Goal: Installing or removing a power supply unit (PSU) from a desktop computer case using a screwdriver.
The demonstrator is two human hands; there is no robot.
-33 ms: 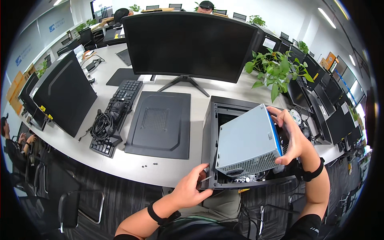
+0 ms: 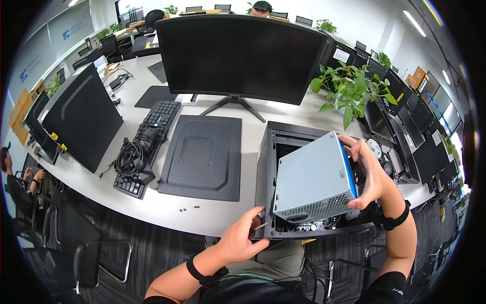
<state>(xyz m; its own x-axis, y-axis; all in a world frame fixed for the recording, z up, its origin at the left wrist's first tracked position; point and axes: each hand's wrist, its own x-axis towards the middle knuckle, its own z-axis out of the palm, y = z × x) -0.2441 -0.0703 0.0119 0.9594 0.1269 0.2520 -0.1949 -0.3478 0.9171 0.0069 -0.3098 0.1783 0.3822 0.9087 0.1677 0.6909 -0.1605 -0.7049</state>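
Note:
My right hand (image 2: 368,175) grips the right side of a grey power supply (image 2: 311,180), thumb at its near corner and fingers by the far one. The power supply sits tilted in the mouth of an open black computer case (image 2: 261,175) lying on its side. It has a perforated end facing me and a blue side strip. My left hand (image 2: 243,238) is closed around the near left corner of the case; some fingers are hidden behind it. A thin grey strip shows beside those fingers, too small to name. Part of the case's inside shows below the power supply.
Left of the case lie a black side panel (image 2: 202,157), several small screws (image 2: 190,208) and a keyboard (image 2: 161,115) with a coiled cable (image 2: 132,159) on it. A monitor (image 2: 238,58) stands behind, a leafy plant (image 2: 349,88) at right, a black tower (image 2: 83,119) at left.

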